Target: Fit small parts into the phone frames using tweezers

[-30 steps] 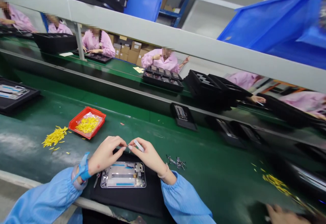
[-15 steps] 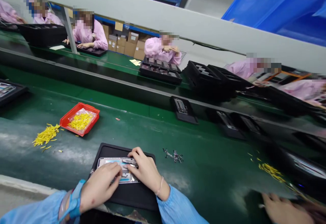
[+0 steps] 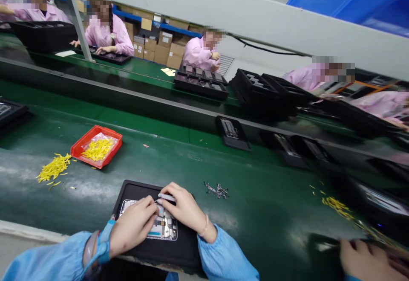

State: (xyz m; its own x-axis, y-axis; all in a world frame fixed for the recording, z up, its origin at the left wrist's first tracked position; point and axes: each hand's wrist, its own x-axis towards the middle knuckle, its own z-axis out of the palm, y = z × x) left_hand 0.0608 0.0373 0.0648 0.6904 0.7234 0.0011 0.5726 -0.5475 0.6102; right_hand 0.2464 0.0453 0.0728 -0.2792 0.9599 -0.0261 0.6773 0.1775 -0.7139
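On a black tray point(image 3: 166, 253) at the table's front edge lies an opened electronic device, its frame and circuit board point(image 3: 166, 226) exposed and blue strips showing. My left hand point(image 3: 136, 225) is over the device's left part, fingers closed and fingertips drawn together; whatever they pinch is too small to make out. From the right, my right hand point(image 3: 185, 208) bends over the upper edge of the device. Between its thumb and fingers is a slim light-grey piece point(image 3: 166, 197), its kind unclear. The fingertips of both hands almost meet.
A red bin point(image 3: 110, 158) of yellow strips stands at left beside a loose yellow pile point(image 3: 54, 168). Small dark parts point(image 3: 217, 190) lie right of the tray. A neighbour's hand point(image 3: 367, 262) is at lower right. Black trays point(image 3: 234, 134) line the belt; people in pink work opposite.
My hands have shifted slightly, and the left has moved up toward the right. More of the circuit board shows below them. The light-grey piece in my right hand is now lifted and tilted.
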